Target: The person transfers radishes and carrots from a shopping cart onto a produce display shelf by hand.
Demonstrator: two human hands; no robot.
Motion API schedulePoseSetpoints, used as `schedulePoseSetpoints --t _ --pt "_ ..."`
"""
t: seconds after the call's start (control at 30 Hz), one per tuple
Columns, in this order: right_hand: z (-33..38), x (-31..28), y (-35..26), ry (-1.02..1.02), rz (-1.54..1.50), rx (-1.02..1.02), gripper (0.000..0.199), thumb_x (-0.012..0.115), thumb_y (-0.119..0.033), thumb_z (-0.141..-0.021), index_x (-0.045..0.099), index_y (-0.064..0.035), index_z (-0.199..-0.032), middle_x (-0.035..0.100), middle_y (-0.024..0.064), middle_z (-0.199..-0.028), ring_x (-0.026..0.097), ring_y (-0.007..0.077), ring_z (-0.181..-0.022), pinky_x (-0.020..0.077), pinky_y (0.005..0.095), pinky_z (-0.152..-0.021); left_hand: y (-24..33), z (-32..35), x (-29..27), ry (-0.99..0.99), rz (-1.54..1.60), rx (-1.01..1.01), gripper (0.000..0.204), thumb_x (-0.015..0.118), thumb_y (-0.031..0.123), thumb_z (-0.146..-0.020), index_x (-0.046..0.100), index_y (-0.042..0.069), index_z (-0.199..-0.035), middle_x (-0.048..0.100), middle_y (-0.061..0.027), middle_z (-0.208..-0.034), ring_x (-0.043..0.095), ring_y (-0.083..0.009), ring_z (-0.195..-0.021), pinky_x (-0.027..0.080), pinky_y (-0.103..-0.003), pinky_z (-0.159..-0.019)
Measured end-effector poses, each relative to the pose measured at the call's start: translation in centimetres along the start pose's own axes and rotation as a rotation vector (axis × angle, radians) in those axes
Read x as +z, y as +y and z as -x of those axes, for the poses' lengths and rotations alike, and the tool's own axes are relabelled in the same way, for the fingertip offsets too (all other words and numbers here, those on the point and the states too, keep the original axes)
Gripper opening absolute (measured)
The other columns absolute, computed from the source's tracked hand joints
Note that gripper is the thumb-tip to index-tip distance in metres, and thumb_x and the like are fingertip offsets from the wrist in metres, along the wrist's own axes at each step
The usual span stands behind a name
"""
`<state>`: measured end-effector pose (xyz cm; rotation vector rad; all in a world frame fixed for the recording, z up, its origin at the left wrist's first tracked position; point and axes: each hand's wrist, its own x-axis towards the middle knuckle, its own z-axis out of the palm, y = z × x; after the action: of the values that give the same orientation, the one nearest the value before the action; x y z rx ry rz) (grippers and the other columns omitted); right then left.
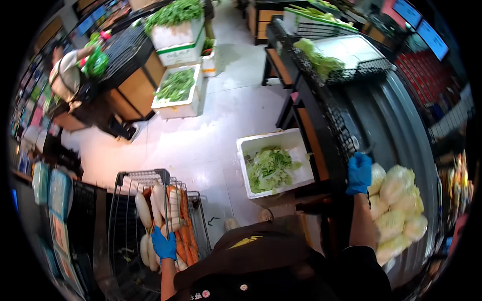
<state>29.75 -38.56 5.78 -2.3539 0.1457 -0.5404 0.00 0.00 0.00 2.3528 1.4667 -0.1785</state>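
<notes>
My left hand (164,243), in a blue glove, reaches down into a wire shopping cart (116,215). Its fingers are bent around a white radish (170,227); the palm side is hidden. More white radishes (143,209) lie around it, with orange carrots (187,236) along the cart's right side. On my right, my blue-gloved right hand (359,174) is closed at the black edge of a display stand (396,125). What it grips, if anything, is hidden. Beside that hand sits a pile of pale, wrapped cabbages (396,205).
A white foam box (306,168) of leafy greens stands on the floor before me. Farther off are stacked boxes of greens (175,45) and another box (173,108). A person (68,80) stands at the far left by a counter. Black baskets (356,72) line the stand's far end.
</notes>
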Motion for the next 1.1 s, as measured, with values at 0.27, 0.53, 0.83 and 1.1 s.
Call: schedulePoseSetpoints --t 0.27,0.53,0.83,1.1 --pt "14.7 -2.7 4.9 -0.379 0.381 0.361 0.022 0.044 -0.022 -0.064 0.05 -0.0042 -0.075 0.05 0.0121 -0.073 0.048 0.0249 -0.068 0.0382 0.0322 -0.06 1.9 -5.9 3.2 -0.108 0.061 0.455 0.048 0.049 0.022 -0.064 0.036 0.001 -0.104 0.043 -0.0201 -0.096 0.041 -0.0344 -0.088 0.032 -0.033 -0.078" --pt "20.5 -2.5 2.1 -0.44 0.367 0.447 0.024 0.041 -0.025 -0.063 0.05 -0.0044 -0.072 0.051 0.0143 -0.074 0.049 0.0289 -0.07 0.0391 0.0359 -0.059 8.0 -5.7 3.4 -0.279 0.195 0.758 0.047 0.048 0.021 -0.064 0.034 0.004 -0.106 0.044 -0.0188 -0.096 0.042 -0.0321 -0.087 0.032 -0.032 -0.077" --pt "20.6 -0.9 -0.6 -0.422 0.277 0.441 0.026 0.039 -0.024 -0.065 0.049 -0.0061 -0.082 0.05 0.0129 -0.084 0.049 0.0297 -0.074 0.0399 0.0362 -0.062 12.6 -4.2 4.3 -0.482 0.178 0.967 0.047 0.047 0.018 -0.064 0.033 0.007 -0.108 0.044 -0.0173 -0.096 0.043 -0.0295 -0.087 0.033 -0.031 -0.076" --pt "22.3 -5.1 0.4 -0.436 0.3 0.369 0.024 0.039 -0.023 -0.066 0.048 -0.0058 -0.079 0.05 0.0132 -0.081 0.049 0.0295 -0.07 0.0397 0.0363 -0.06 14.0 -1.1 5.7 -0.57 0.157 1.001 0.048 0.046 0.016 -0.064 0.031 0.01 -0.109 0.045 -0.016 -0.097 0.044 -0.0271 -0.086 0.034 -0.031 -0.075"
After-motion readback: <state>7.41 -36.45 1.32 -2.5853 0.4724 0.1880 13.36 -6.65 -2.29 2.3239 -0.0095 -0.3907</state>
